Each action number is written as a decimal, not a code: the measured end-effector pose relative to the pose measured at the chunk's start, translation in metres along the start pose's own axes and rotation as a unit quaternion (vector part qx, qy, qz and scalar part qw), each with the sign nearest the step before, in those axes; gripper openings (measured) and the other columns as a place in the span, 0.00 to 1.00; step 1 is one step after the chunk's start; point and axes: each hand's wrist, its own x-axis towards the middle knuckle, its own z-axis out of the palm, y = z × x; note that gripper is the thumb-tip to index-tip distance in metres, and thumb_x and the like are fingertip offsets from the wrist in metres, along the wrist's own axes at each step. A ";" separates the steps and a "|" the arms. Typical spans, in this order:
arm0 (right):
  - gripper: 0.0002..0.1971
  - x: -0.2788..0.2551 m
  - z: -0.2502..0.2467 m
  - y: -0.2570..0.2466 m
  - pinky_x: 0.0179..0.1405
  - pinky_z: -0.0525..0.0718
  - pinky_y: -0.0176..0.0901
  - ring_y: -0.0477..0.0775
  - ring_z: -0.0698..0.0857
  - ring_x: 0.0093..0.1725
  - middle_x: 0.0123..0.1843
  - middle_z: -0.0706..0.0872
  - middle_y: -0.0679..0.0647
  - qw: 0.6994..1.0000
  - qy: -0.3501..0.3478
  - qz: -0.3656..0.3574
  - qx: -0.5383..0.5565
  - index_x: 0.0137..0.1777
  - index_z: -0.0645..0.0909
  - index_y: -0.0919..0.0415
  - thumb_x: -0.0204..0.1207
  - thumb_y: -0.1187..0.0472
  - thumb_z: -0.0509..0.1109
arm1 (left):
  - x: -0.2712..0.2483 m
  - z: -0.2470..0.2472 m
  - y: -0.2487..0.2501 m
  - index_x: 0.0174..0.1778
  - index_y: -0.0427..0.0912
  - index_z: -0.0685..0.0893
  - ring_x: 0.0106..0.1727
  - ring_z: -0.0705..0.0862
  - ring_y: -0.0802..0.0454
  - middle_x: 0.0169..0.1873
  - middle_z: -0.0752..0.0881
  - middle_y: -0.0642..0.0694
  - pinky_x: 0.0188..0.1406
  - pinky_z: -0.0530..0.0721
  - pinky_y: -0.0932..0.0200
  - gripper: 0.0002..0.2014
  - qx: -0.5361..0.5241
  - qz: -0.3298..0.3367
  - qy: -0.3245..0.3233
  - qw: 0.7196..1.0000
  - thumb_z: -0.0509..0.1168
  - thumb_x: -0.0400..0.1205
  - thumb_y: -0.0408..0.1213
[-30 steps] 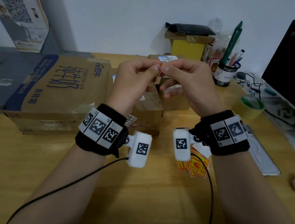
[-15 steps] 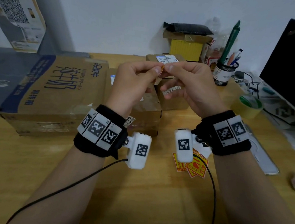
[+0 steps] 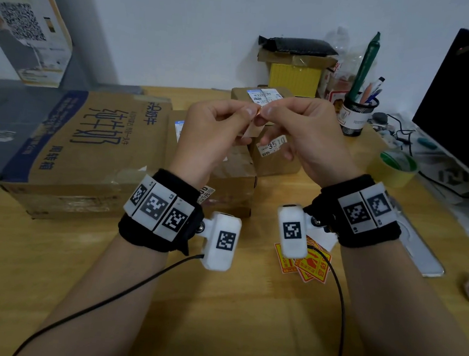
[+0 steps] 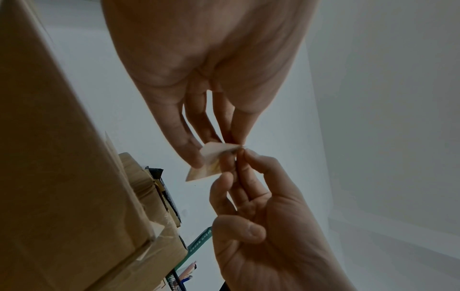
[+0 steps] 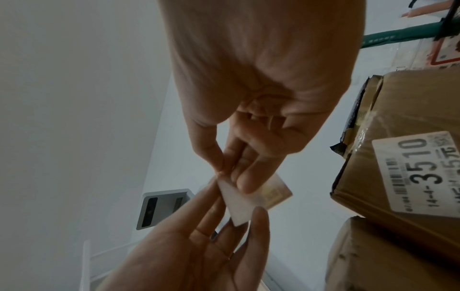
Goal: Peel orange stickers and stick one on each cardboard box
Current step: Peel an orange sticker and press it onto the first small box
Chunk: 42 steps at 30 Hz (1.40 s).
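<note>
Hands meet above the bench (image 3: 215,331): the left hand (image 3: 211,136) and the right hand (image 3: 301,135) each pinch the top corner of one orange sticker (image 3: 250,131) between thumb and forefinger, fingertip to fingertip. Compared with half a second ago, the sheet has opened further; a pale flap now hangs plainly below the left thumb, where earlier only a thin orange edge showed between the fingertips. In the left wrist view the sticker (image 4: 211,161) splits into two layers under the pinch, and in the right wrist view the white backing (image 5: 239,202) stands apart from the printed layer behind it. Both hands sit at much the same height as before, wrists close together.

Beyond the right hand's knuckles stands a small cardboard box (image 3: 274,155) with a label reading 3510, and below the left palm sits a second small box (image 3: 233,177). To the left of the left hand lies the large cardboard box (image 3: 89,149) with dark printed characters. Just beneath the right wrist, on the bench, lies the pile of spare orange stickers (image 3: 310,268), unmoved. Farther right of the right hand are a mesh pen holder (image 3: 357,114) and a tape roll (image 3: 394,168).
</note>
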 end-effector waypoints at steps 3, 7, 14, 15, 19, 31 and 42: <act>0.06 0.000 -0.001 -0.002 0.15 0.70 0.36 0.55 0.88 0.29 0.41 0.93 0.59 1.000 0.006 -0.019 -0.024 0.45 0.91 0.66 0.81 0.65 0.74 | -0.001 0.001 0.002 0.51 0.40 0.93 0.55 0.90 0.34 0.50 0.91 0.27 0.46 0.93 0.54 0.06 -0.021 -0.007 0.001 1.000 0.70 0.84 0.36; 0.05 -0.001 -0.001 -0.004 0.15 0.75 0.37 0.54 0.88 0.29 0.41 0.93 0.61 0.999 0.013 -0.033 -0.036 0.44 0.91 0.65 0.81 0.67 0.74 | -0.003 -0.001 0.002 0.46 0.48 0.93 0.48 0.92 0.46 0.39 0.94 0.42 0.48 0.93 0.50 0.04 -0.005 -0.011 -0.003 1.000 0.72 0.83 0.39; 0.07 -0.001 0.004 -0.002 0.16 0.80 0.40 0.55 0.89 0.30 0.43 0.94 0.62 0.998 0.017 -0.030 -0.054 0.42 0.91 0.62 0.80 0.67 0.74 | 0.001 -0.002 0.001 0.46 0.46 0.93 0.50 0.93 0.47 0.44 0.95 0.42 0.49 0.93 0.51 0.06 0.019 -0.046 0.023 0.998 0.70 0.84 0.40; 0.07 0.000 0.003 -0.002 0.17 0.80 0.40 0.56 0.89 0.30 0.43 0.94 0.62 0.998 0.019 -0.029 -0.057 0.41 0.90 0.63 0.80 0.67 0.73 | 0.001 -0.003 0.002 0.46 0.46 0.93 0.48 0.93 0.48 0.44 0.95 0.43 0.48 0.93 0.52 0.06 0.019 -0.051 0.029 0.998 0.70 0.83 0.40; 0.07 0.002 -0.003 -0.002 0.18 0.81 0.40 0.58 0.89 0.31 0.41 0.94 0.58 0.997 0.036 -0.012 -0.070 0.39 0.90 0.61 0.78 0.67 0.73 | 0.003 -0.007 0.002 0.47 0.44 0.93 0.42 0.90 0.54 0.42 0.94 0.47 0.44 0.92 0.54 0.06 0.011 -0.060 0.062 0.996 0.71 0.83 0.40; 0.08 0.011 -0.033 0.018 0.25 0.84 0.42 0.48 0.86 0.26 0.32 0.91 0.50 0.952 0.102 0.094 -0.273 0.40 0.88 0.61 0.72 0.56 0.73 | 0.006 -0.013 0.002 0.48 0.45 0.87 0.34 0.87 0.56 0.37 0.89 0.50 0.36 0.82 0.56 0.05 0.007 -0.081 0.096 0.992 0.66 0.83 0.37; 0.07 0.014 -0.034 0.014 0.35 0.77 0.39 0.39 0.80 0.33 0.32 0.83 0.40 0.926 0.125 0.028 -0.356 0.39 0.88 0.50 0.78 0.55 0.72 | 0.005 -0.012 0.003 0.41 0.50 0.91 0.38 0.86 0.53 0.36 0.88 0.52 0.36 0.83 0.57 0.13 0.023 -0.080 0.092 0.992 0.62 0.84 0.35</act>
